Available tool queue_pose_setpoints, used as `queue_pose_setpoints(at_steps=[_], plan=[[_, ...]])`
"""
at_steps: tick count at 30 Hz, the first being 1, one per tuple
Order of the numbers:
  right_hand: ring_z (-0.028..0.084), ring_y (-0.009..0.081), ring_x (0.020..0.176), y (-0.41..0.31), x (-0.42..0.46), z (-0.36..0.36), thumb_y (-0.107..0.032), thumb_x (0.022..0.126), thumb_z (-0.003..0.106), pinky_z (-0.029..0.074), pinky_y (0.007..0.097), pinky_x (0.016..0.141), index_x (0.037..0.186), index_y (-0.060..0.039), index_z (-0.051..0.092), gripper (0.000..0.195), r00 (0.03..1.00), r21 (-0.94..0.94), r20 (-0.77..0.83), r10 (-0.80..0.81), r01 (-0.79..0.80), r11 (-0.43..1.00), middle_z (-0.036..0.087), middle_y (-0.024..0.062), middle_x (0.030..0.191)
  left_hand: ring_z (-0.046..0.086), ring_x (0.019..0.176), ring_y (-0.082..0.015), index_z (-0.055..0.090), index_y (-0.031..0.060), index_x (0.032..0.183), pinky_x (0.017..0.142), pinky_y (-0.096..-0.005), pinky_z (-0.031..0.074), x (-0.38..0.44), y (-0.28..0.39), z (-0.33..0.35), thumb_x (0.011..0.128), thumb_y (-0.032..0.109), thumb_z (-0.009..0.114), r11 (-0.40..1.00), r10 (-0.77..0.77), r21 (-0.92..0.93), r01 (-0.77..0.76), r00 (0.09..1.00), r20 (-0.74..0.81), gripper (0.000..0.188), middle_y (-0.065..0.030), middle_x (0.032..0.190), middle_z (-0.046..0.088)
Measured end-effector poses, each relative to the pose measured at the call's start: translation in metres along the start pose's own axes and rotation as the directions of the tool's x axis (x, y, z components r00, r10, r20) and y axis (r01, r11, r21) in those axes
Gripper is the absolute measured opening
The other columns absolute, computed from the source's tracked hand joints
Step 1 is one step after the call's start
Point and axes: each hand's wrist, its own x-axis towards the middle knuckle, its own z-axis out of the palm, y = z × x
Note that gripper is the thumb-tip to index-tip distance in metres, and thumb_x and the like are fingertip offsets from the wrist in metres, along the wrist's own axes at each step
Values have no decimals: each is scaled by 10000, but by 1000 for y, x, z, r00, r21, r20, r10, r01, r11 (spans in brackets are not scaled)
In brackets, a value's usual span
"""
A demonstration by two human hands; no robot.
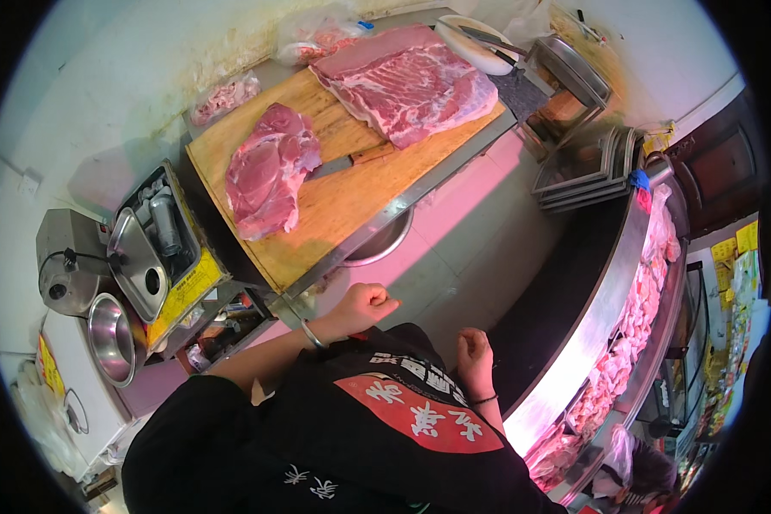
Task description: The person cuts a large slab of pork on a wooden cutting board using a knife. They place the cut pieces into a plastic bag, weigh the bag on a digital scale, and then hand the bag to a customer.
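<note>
My left hand (365, 307) is curled into a loose fist in front of my apron, near the front edge of the wooden cutting board (334, 212). A silver bangle circles that wrist. My right hand (475, 354), also curled, hangs beside the apron with nothing visible in it. On the board lie a thick cut of raw pork (273, 173) and a large slab of pork ribs and belly (411, 83). Between them rests a knife with a wooden handle (371, 154), its blade tip hidden by the smaller cut. Neither hand touches the meat or knife.
A steel bowl (382, 241) sits below the board's edge. To the left are a grinder-like steel machine (70, 257), a steel tray (138, 266) and another bowl (110, 340). A curved counter with raw meat (623, 347) runs along the right; stacked metal trays (584, 167) stand beyond.
</note>
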Motion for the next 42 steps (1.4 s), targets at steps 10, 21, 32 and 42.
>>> queue_pose_setpoints(at_steps=[10, 21, 32, 42], plan=[[597, 130, 768, 48, 42, -18, -37, 879, 598, 482, 250, 682, 945, 4, 602, 78, 994, 52, 109, 15, -21, 998, 608, 88, 862, 499, 587, -26, 543, 15, 798, 499, -205, 387, 46, -18, 27, 914, 190, 637, 969, -67, -243, 32, 988, -140, 231, 2, 661, 566], [619, 299, 806, -67, 297, 45, -16, 840, 606, 499, 342, 708, 935, -5, 596, 96, 762, 86, 370, -532, 542, 836, 620, 151, 891, 572, 670, -83, 567, 12, 946, 602, -217, 461, 145, -42, 42, 933, 196, 602, 911, -202, -412, 38, 910, -363, 187, -30, 789, 598], [616, 317, 836, -107, 426, 103, -47, 830, 610, 494, 366, 730, 935, -5, 599, 114, 507, 318, 650, -566, 496, 808, 614, 157, 897, 575, 738, -68, 572, 11, 1013, 651, -226, 472, 213, 20, -15, 939, 127, 561, 892, -423, -412, 184, 657, -624, 138, -13, 808, 608], [560, 292, 906, -134, 465, 172, -117, 805, 521, 444, 389, 810, 973, -9, 569, 205, -32, 202, 623, -781, 972, 121, 578, 108, 914, 559, 711, -73, 589, -6, 997, 625, -222, 456, 224, 19, 17, 916, 119, 594, 899, -438, -431, 80, 143, -887, 149, -21, 780, 607]])
